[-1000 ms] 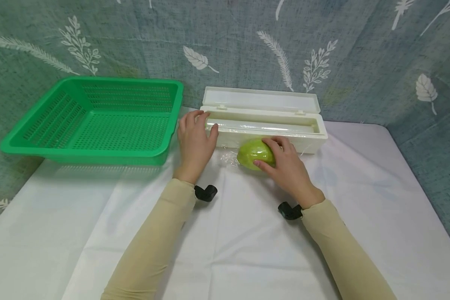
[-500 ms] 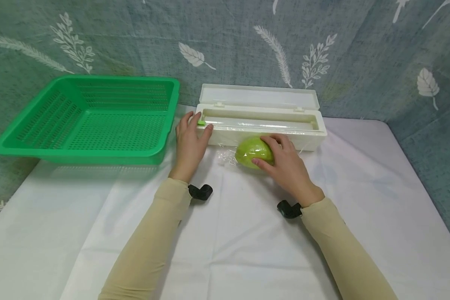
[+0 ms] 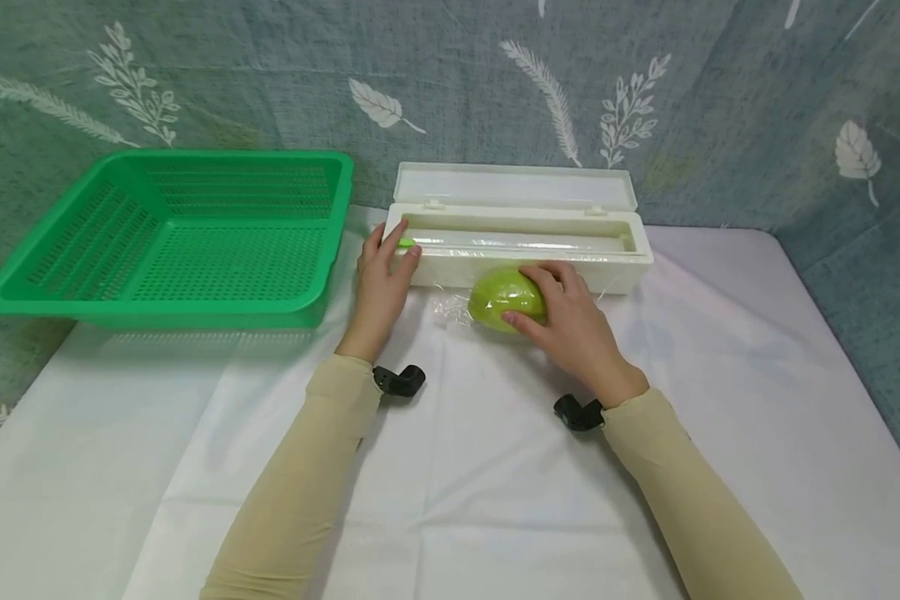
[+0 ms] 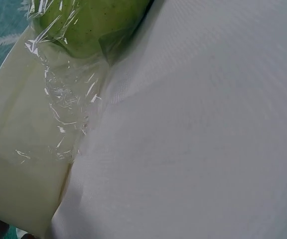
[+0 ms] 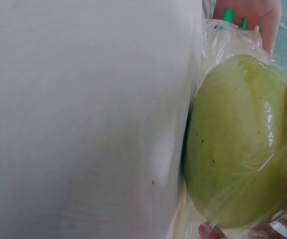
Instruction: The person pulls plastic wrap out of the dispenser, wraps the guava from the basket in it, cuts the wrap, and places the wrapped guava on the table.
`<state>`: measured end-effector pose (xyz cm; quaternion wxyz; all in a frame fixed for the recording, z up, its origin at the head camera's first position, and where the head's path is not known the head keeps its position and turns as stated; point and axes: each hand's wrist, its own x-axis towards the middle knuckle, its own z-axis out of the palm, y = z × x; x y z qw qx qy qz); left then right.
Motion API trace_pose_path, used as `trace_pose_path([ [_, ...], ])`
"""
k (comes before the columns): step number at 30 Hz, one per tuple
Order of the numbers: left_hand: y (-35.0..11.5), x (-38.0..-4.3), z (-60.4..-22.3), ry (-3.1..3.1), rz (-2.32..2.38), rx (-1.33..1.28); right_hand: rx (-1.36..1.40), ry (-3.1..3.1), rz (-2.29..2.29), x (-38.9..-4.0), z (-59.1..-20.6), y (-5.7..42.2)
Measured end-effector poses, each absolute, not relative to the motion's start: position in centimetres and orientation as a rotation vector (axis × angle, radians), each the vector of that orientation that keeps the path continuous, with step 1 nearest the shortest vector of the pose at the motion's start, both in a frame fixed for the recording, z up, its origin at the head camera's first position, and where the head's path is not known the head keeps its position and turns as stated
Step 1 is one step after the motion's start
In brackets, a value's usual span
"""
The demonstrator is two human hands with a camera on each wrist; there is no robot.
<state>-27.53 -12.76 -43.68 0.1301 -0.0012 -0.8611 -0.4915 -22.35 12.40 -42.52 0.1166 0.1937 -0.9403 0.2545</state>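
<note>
On my feed, the right hand (image 3: 570,321) gripped the film-wrapped green fruit (image 3: 504,300) before the white box (image 3: 618,277), as 1 second earlier. The left hand (image 3: 379,290) had drawn thumb and fingers closer about a green slider (image 3: 406,243); I couldn't tell whether they pinched it.

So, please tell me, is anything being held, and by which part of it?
The right grip holds the wrapped fruit by its right end. The left grip is at the left end of the box; whether it holds anything, I cannot tell.
</note>
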Motion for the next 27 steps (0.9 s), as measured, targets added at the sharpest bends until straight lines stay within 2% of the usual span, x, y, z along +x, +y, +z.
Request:
trace_pose_path([
  [15, -13.17, -27.94, -43.45, -2.508, -1.573, -0.079, 0.567, -2.762, 0.773, -22.45, -42.52, 12.42],
  [27, -12.32, -27.58, -42.73, -2.623, -1.441, -0.04, 0.557, -2.777, 0.77, -22.44, -42.4, 12.55],
])
